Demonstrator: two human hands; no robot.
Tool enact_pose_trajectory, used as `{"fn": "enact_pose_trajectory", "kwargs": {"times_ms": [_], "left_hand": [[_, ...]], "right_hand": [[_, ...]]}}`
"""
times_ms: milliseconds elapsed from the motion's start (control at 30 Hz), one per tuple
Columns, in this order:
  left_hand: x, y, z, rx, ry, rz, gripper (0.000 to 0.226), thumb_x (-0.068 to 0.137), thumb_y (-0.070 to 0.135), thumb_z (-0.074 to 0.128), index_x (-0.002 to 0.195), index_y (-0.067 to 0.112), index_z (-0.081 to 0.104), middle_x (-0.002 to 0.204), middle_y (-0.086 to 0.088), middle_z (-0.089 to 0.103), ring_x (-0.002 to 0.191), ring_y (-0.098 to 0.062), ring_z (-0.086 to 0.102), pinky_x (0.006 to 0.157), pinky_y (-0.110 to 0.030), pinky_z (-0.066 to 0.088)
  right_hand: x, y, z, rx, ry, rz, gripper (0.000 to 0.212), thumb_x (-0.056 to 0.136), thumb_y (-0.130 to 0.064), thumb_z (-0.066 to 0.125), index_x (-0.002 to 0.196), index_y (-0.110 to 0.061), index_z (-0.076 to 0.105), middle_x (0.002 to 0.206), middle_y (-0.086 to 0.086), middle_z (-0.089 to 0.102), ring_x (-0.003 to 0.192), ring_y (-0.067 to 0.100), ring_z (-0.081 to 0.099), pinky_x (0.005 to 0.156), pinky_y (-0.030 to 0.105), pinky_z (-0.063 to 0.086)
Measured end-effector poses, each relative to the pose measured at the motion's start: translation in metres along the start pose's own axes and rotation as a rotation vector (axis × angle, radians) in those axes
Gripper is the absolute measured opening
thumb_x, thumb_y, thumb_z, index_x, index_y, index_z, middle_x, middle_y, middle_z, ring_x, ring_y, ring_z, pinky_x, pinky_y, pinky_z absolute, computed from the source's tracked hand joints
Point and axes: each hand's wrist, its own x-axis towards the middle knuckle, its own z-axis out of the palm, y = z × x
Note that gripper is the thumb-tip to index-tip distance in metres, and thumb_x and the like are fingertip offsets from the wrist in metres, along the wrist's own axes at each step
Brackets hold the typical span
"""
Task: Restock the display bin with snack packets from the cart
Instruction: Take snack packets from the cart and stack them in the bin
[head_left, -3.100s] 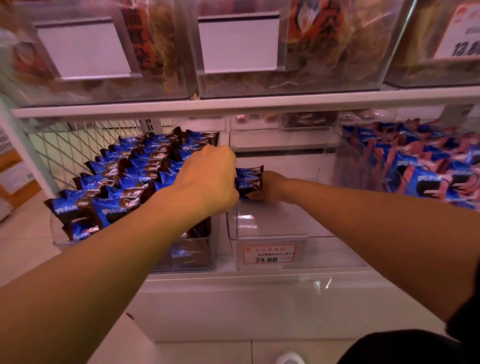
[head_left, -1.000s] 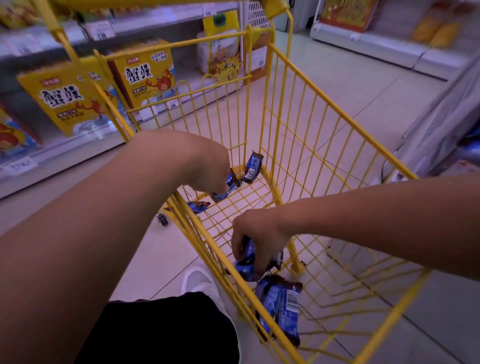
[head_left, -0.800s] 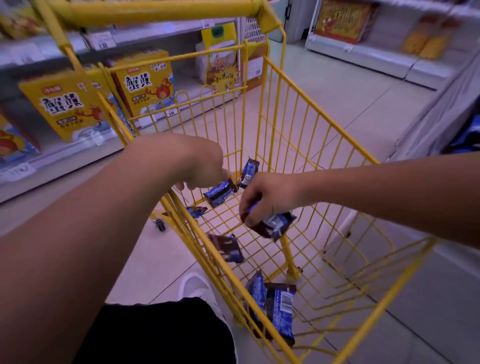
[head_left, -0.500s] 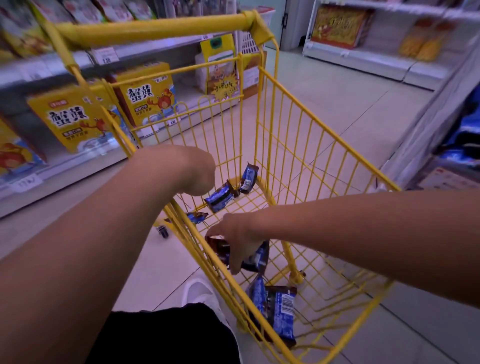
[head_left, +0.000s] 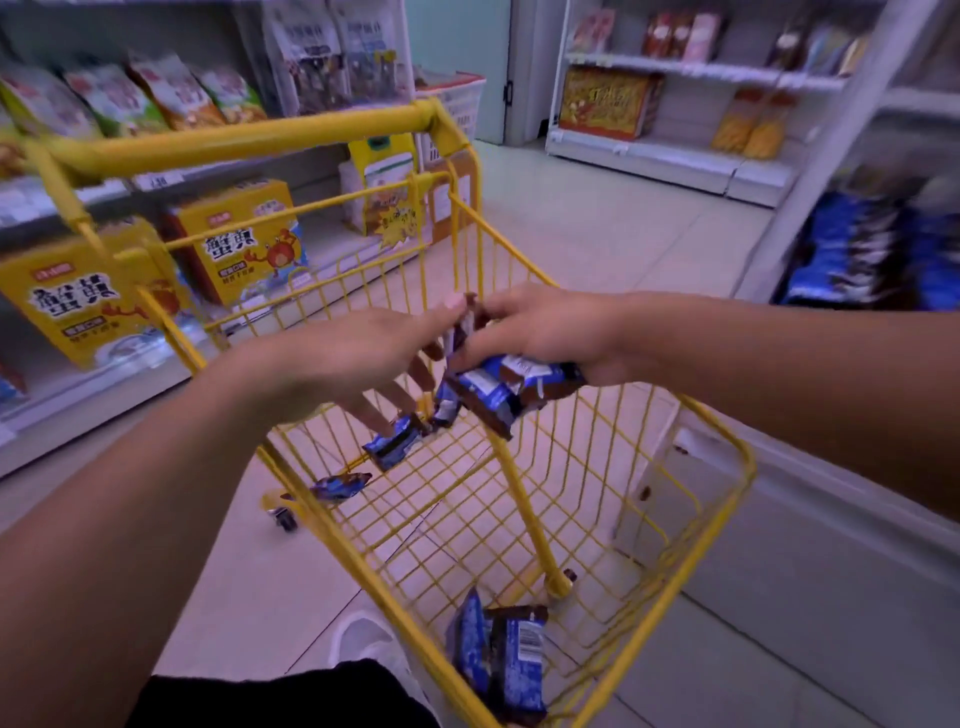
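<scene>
gathering step: over the yellow cart (head_left: 727, 447), right hand (head_left: 545, 332) is gripping blue snack packets (head_left: 506, 387), left hand (head_left: 363, 358) pinching more with lower fingers spread; next likely carrying them to the display bin (head_left: 872, 249), far right.

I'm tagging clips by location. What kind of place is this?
Most likely a small grocery or snack shop: a yellow wire cart stands in an aisle, shelves carry boxed and bagged snacks, and both hands hold snack packets above the cart.
</scene>
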Motion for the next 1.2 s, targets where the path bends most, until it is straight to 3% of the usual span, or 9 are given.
{"fn": "enact_pose_trajectory", "kwargs": {"times_ms": [167, 267, 400, 567, 700, 767, 867, 1000, 1200], "left_hand": [[-0.026, 0.068, 0.074, -0.497, -0.164, 0.441, 0.041, 0.078, 0.059, 0.068, 0.099, 0.025, 0.075, 0.091, 0.002, 0.073, 0.075, -0.013, 0.069, 0.057, -0.032, 0.058], [-0.039, 0.113, 0.138, -0.526, -0.18, 0.488, 0.019, 0.087, 0.047, 0.066, 0.093, 0.031, 0.075, 0.08, 0.0, 0.071, 0.063, -0.013, 0.067, 0.05, -0.029, 0.055], [-0.046, 0.167, 0.204, -0.353, -0.073, 0.525, 0.03, 0.082, 0.06, 0.062, 0.085, 0.032, 0.073, 0.074, 0.003, 0.073, 0.063, -0.016, 0.069, 0.052, -0.036, 0.06], [-0.029, 0.225, 0.247, -0.406, 0.04, 0.411, 0.036, 0.093, 0.052, 0.057, 0.071, 0.033, 0.079, 0.073, -0.003, 0.076, 0.069, -0.025, 0.074, 0.074, -0.044, 0.06], [-0.024, 0.258, 0.281, -0.691, -0.332, 0.178, 0.03, 0.094, 0.04, 0.058, 0.089, 0.013, 0.072, 0.082, -0.014, 0.075, 0.066, -0.03, 0.073, 0.061, -0.045, 0.062], [-0.027, 0.271, 0.3, -0.808, -0.594, 0.102, 0.033, 0.088, 0.035, 0.059, 0.102, 0.008, 0.073, 0.098, -0.019, 0.074, 0.076, -0.034, 0.073, 0.062, -0.041, 0.062], [-0.026, 0.285, 0.319, -0.867, -0.775, 0.103, 0.034, 0.083, 0.035, 0.057, 0.092, 0.008, 0.076, 0.094, -0.021, 0.071, 0.074, -0.032, 0.07, 0.067, -0.036, 0.061], [-0.017, 0.288, 0.328, -0.758, -0.784, 0.176, 0.038, 0.078, 0.041, 0.069, 0.099, 0.009, 0.072, 0.089, -0.017, 0.07, 0.075, -0.028, 0.069, 0.067, -0.034, 0.058], [-0.009, 0.273, 0.327, -0.708, -0.714, 0.242, 0.026, 0.063, 0.021, 0.081, 0.088, 0.014, 0.081, 0.094, -0.012, 0.076, 0.077, -0.018, 0.074, 0.054, -0.025, 0.057]], "right_hand": [[-0.132, 0.007, -0.056, 0.297, 0.123, -0.15, 0.022, 0.081, -0.007, 0.077, 0.102, -0.013, 0.073, 0.1, 0.016, 0.076, 0.087, 0.028, 0.074, 0.079, 0.04, 0.06], [-0.201, 0.034, -0.071, 0.375, 0.272, -0.16, 0.026, 0.077, 0.004, 0.076, 0.1, -0.009, 0.073, 0.099, 0.018, 0.076, 0.086, 0.025, 0.074, 0.08, 0.035, 0.061], [-0.256, 0.075, -0.087, 0.431, 0.471, -0.125, 0.03, 0.078, 0.008, 0.074, 0.107, 0.0, 0.07, 0.105, 0.021, 0.075, 0.097, 0.034, 0.073, 0.086, 0.041, 0.059], [-0.301, 0.12, -0.127, 0.636, 0.716, -0.093, 0.024, 0.08, 0.003, 0.071, 0.102, -0.006, 0.071, 0.087, 0.013, 0.074, 0.064, 0.017, 0.069, 0.051, 0.023, 0.055], [-0.335, 0.146, -0.166, 1.017, 0.858, -0.388, 0.005, 0.073, -0.011, 0.068, 0.077, -0.014, 0.069, 0.076, 0.005, 0.063, 0.061, 0.017, 0.054, 0.041, 0.019, 0.045], [-0.343, 0.153, -0.174, 0.957, 0.891, -0.572, 0.009, 0.068, -0.014, 0.072, 0.071, -0.014, 0.064, 0.07, 0.004, 0.061, 0.06, 0.017, 0.055, 0.044, 0.02, 0.046], [-0.353, 0.163, -0.186, 0.564, 0.916, -0.704, 0.019, 0.065, -0.006, 0.08, 0.069, -0.011, 0.062, 0.081, 0.002, 0.067, 0.069, 0.012, 0.065, 0.06, 0.022, 0.055], [-0.381, 0.173, -0.203, 0.033, 0.864, -0.638, 0.028, 0.063, -0.004, 0.086, 0.078, -0.008, 0.063, 0.101, 0.006, 0.067, 0.096, 0.014, 0.065, 0.087, 0.028, 0.053], [-0.392, 0.18, -0.208, -0.028, 0.786, -0.49, 0.032, 0.061, 0.0, 0.085, 0.088, -0.008, 0.07, 0.104, 0.006, 0.074, 0.095, 0.014, 0.072, 0.081, 0.023, 0.057]]}}
